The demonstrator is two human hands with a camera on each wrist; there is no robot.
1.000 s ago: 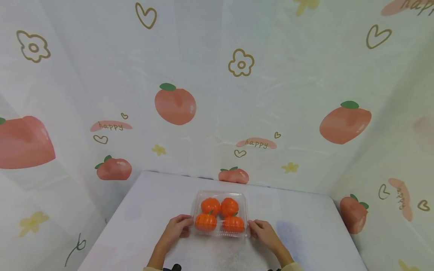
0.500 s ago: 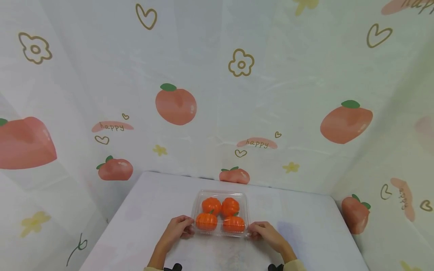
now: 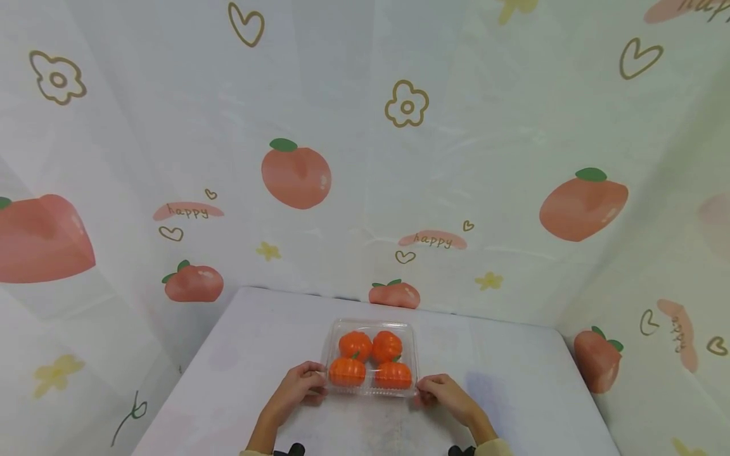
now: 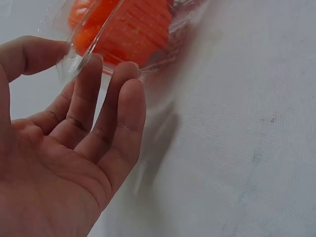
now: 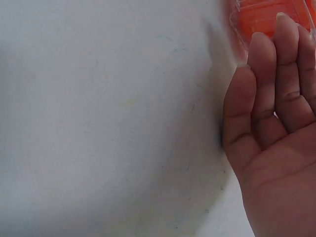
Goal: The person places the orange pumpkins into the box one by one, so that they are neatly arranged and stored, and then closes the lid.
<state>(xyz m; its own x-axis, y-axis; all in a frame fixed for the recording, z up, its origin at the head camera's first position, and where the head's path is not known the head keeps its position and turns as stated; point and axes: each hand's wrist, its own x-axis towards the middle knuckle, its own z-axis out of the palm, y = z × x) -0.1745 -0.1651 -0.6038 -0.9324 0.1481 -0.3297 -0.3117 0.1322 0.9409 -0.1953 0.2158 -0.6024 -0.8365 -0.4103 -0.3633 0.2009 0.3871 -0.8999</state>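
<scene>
A clear plastic clamshell box (image 3: 371,392) sits on the table with its lid down. Inside it lie several small orange pumpkins (image 3: 347,372) with green stems, seen through the lid. At the box's near left corner my left hand (image 3: 298,384) pinches the rim; in the left wrist view the thumb (image 4: 47,53) lies on one side of the edge and curled fingertips on the other. My right hand (image 3: 447,394) holds the near right corner. In the right wrist view its fingers (image 5: 261,64) reach under the box edge, while the thumb is out of sight.
The box stands on a white-covered table (image 3: 274,329) with faint coloured patches. White curtains (image 3: 473,126) printed with peaches, flowers and hearts rise behind it and on both sides. Dark wrist straps (image 3: 295,449) show at the lower edge of the head view.
</scene>
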